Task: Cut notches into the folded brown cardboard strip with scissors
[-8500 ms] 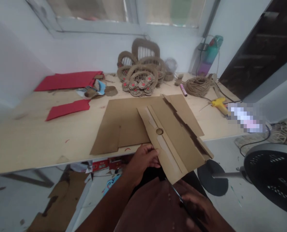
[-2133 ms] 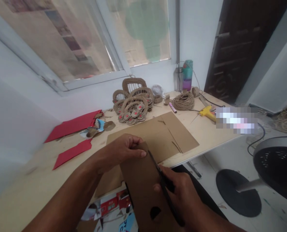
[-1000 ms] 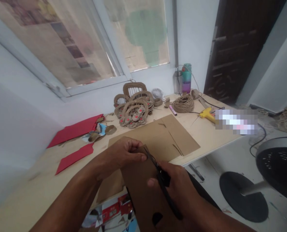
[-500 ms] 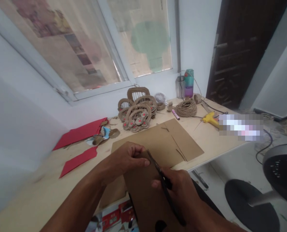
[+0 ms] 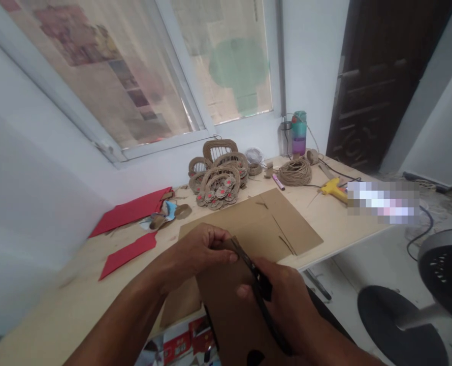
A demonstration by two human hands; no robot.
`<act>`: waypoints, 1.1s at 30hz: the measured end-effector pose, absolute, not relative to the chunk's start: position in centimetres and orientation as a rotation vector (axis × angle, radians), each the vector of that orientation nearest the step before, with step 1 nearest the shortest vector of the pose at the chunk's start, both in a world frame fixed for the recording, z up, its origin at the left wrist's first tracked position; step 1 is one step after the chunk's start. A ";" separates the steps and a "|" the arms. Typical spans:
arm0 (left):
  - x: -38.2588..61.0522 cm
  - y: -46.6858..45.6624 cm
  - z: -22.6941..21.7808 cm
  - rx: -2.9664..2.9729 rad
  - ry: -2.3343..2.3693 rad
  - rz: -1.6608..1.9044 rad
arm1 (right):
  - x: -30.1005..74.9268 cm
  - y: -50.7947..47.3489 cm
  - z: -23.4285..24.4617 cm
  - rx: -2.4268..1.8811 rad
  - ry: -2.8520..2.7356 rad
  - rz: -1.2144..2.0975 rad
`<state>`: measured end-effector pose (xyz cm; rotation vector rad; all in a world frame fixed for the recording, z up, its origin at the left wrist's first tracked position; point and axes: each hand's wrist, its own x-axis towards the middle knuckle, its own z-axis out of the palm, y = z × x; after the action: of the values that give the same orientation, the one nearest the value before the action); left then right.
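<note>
the right hand (image 5: 287, 305) covers the handles of the scissors (image 5: 253, 274), and the cardboard piece (image 5: 226, 305) runs off the bottom edge. a pixelated patch (image 5: 382, 201) hides whatever lies at the right end of the table (image 5: 340, 219).

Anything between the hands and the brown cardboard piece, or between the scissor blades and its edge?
Nothing visible. The left hand pinches the top edge of the brown cardboard piece directly. The right hand grips the black scissors, whose blades meet that same edge. The only thing close to the blades is the left fingertips, just beside them.
</note>
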<state>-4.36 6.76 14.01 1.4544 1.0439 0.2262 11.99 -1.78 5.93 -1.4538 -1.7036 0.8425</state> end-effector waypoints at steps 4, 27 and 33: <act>-4.3 6.7 14.3 1.503 1.038 0.255 | 12.0 -1.4 6.1 -1.430 -1.724 0.790; -5.5 6.7 14.9 1.477 1.166 0.315 | 13.4 -1.7 5.4 -1.338 -1.530 1.050; -11.8 7.2 18.3 1.670 1.371 0.770 | 16.6 -2.1 3.7 -1.447 -1.252 1.105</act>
<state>-11.77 7.24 18.31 1.6696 1.3706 0.7697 16.62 -2.05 3.70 -1.4472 -1.2521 1.1049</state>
